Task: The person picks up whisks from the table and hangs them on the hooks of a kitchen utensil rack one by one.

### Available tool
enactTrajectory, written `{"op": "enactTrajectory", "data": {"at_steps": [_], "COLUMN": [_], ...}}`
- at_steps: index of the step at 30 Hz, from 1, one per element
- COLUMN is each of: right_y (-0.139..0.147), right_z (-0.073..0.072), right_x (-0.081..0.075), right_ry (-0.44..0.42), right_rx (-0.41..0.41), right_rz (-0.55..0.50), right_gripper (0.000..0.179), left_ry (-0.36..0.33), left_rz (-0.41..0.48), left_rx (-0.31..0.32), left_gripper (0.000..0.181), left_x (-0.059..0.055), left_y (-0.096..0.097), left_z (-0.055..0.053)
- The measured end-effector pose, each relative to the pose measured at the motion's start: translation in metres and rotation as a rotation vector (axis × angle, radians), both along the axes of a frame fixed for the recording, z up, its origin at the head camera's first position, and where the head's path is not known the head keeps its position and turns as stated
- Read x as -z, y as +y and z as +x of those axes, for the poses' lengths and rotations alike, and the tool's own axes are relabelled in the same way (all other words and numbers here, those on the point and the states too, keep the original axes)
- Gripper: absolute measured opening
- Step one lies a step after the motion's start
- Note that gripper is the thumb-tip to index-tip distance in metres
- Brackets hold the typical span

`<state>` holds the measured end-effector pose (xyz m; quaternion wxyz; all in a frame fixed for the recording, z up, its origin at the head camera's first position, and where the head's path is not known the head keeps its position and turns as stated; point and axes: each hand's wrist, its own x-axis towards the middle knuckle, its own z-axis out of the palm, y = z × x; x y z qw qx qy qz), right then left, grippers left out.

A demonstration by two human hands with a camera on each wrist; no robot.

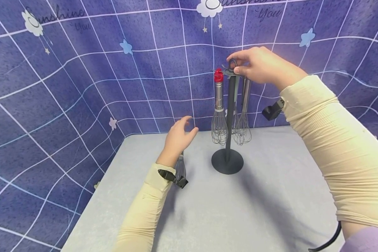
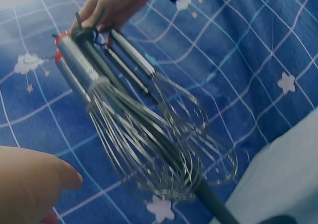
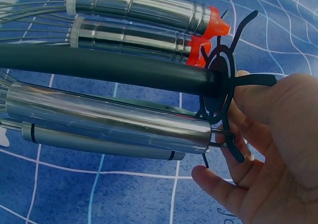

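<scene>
My right hand [image 1: 259, 64] pinches the ring at the top of a dark utensil stand [image 1: 230, 108], thumb and fingers around it. Steel whisks hang from the stand's hooks. Two have red-tipped handles; the nearer red-tipped whisk [image 3: 144, 8] lies above its twin in the right wrist view. Across the pole hang a plain steel whisk [image 3: 109, 117] and a slim grey-handled utensil [image 3: 99, 140]. Left of the stand, my left hand [image 1: 177, 140] is held above the table with relaxed fingers and nothing in them. Below that wrist a whisk [image 1: 180, 168] lies on the table, its handle hidden.
The stand's round base [image 1: 227, 166] rests on a pale grey table [image 1: 208, 213]. A blue curtain [image 1: 163, 80] with a white grid hangs behind and to the left. A black cable [image 1: 329, 241] shows at the lower right, beside the right sleeve.
</scene>
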<state>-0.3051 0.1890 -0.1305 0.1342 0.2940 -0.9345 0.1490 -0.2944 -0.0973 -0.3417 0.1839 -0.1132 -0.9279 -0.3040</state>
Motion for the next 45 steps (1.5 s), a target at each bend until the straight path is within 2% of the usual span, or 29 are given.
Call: {"op": "enactTrajectory", "data": {"at_steps": [9, 14, 24, 27, 35, 45], "right_y": [0.001, 0.0, 0.0, 0.0, 0.0, 0.0], "right_z": [0.001, 0.001, 0.001, 0.001, 0.002, 0.003], "right_x": [0.0, 0.001, 0.001, 0.001, 0.001, 0.001], "right_ry": [0.013, 0.021, 0.031, 0.027, 0.033, 0.039], "right_rx": [-0.001, -0.006, -0.013, -0.014, -0.015, -0.012], "right_rz": [-0.002, -0.004, 0.0, -0.002, -0.002, 0.004], "right_gripper": [0.041, 0.041, 0.04, 0.04, 0.04, 0.04], "left_ry": [-0.11, -0.17, -0.26, -0.292, -0.322, -0.397], "left_rz": [-0.116, -0.155, -0.246, -0.249, -0.278, -0.308], "left_rx": [-0.104, -0.128, -0.202, -0.223, -0.267, -0.311], "left_gripper": [0.072, 0.078, 0.077, 0.08, 0.082, 0.079], "left_x": [0.026, 0.041, 0.072, 0.081, 0.105, 0.121], "left_y": [-0.013, -0.019, -0.028, -0.03, -0.034, -0.035], "left_z": [-0.02, -0.027, -0.041, -0.044, -0.048, -0.05]}}
